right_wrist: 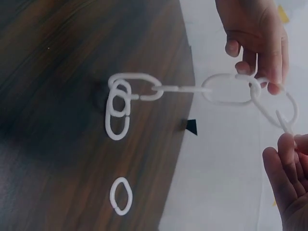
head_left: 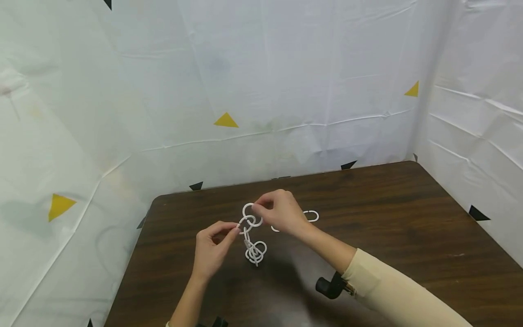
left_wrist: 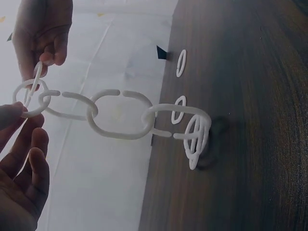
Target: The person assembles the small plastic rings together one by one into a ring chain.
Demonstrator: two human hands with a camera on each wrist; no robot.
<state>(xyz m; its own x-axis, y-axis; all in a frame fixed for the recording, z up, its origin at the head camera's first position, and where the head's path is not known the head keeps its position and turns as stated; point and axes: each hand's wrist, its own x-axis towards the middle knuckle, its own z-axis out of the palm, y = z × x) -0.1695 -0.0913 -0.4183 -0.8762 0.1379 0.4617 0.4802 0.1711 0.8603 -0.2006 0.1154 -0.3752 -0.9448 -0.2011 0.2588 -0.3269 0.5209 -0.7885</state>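
A white plastic chain of oval links hangs between my hands and the dark table, its lower links bunched in a small pile. My left hand pinches a link near the chain's top between thumb and index finger. Slightly higher and to the right, my right hand pinches the end link with thumb and fingertips. That end link passes through the link in my left hand. Each hanging link shows a small gap in its side.
Loose white links lie on the table: one right of my right hand, another partly hidden beneath it. White sheeting with yellow and black triangle marks walls the table's back and sides. A black wrist device sits by my right sleeve.
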